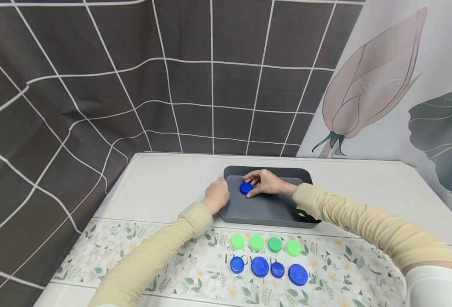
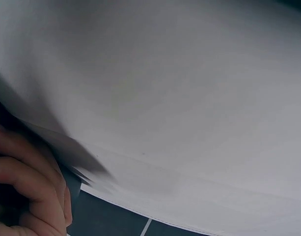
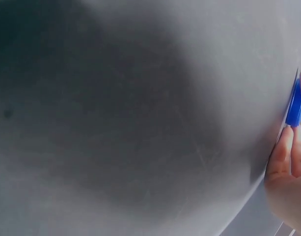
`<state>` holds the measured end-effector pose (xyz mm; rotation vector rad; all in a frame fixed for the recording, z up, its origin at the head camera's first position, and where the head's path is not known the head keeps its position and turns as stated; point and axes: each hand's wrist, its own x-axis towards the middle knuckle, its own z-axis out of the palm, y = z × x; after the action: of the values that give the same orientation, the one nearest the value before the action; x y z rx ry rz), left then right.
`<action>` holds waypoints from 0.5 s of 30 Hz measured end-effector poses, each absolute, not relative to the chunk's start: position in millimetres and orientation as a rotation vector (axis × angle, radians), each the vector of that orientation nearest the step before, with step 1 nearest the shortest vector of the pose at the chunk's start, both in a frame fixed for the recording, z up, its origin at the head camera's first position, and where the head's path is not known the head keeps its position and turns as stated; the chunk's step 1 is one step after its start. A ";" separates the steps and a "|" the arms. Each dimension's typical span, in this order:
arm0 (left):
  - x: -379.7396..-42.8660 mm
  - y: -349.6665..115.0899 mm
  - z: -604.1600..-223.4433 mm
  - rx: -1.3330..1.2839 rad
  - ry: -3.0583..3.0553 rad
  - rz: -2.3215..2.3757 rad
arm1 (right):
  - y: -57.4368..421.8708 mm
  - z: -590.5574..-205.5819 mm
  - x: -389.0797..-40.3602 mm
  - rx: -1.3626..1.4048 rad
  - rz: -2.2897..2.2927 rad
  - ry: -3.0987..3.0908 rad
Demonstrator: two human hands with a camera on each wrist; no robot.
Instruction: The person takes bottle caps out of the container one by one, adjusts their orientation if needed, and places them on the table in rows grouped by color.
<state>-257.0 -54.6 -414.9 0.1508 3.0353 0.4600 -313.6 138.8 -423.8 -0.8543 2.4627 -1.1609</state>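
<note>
Inside the dark grey tray (image 1: 272, 213), toward its left end, lies a round blue cap (image 1: 245, 188). My right hand (image 1: 266, 182) pinches this cap between thumb and fingers; the right wrist view catches the blue cap (image 3: 295, 105) at its right edge, fingertips at its side. With curled fingers my left hand (image 1: 217, 195) grips the tray's left rim. Those bent fingers (image 2: 32, 187) show in the left wrist view's lower left corner, by the dark tray wall.
Before the tray, several green caps (image 1: 274, 244) form a row on the flowered cloth (image 1: 195, 273). Several blue caps (image 1: 260, 266) of differing sizes make a second row nearer me. A dark grid-patterned curtain (image 1: 187, 85) hangs behind the white tabletop (image 1: 172, 183).
</note>
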 end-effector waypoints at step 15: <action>-256.2 -54.2 -413.1 0.152 3.037 0.445 | 137.2 -423.9 -312.4 -0.837 -1.128 2.507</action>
<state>-256.2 -54.2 -413.1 0.1522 3.0369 0.4450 -312.4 137.2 -423.9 -0.8365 2.5073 -1.1283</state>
